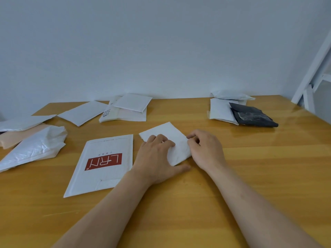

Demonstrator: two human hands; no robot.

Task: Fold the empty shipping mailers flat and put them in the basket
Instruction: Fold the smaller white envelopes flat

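White mailer (pixel 166 130) (on table (pixel 250 169)), left hand (pixel 157 158) pressing it flat-fingered, right hand (pixel 206 149) pinching its edge

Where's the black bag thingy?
In the head view, the black mailer lies on the far right of the table, overlapping the white mailers stacked near the wall.

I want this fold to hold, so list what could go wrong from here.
1. The left hand presses the small white mailer flat while the right hand seems to pinch its edge; it may spring open once released.
2. The left wrist lies close to the LRN mailer and could drag it.
3. No basket is in view, so the fold may loosen on the way.
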